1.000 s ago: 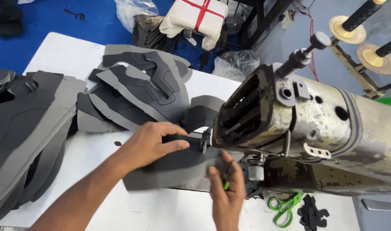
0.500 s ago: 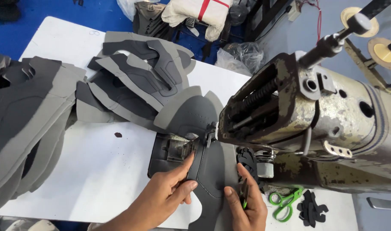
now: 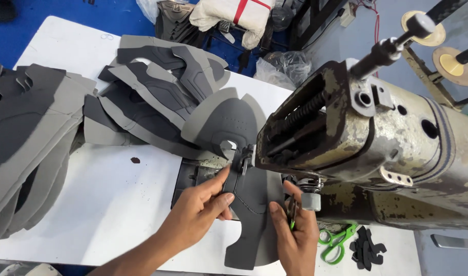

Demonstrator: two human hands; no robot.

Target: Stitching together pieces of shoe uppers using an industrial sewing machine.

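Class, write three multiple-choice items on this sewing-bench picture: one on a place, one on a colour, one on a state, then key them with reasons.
1. Where do the scissors lie?
A. under the sewing machine's arm, right of the hands
B. on the stacked grey pieces
C. on the floor

2. What colour are the scissor handles?
A. red
B. green
C. black

3. How does the left hand meet the grey piece at the needle?
A. hovers clear of it
B. fingers pressed on its left edge
C. lifts it off the table

Key: 1 A, they lie on the table's right end beneath the machine; 2 B, the loops are bright green; 3 B, the fingertips rest on the piece, while the right hand holds its other side.
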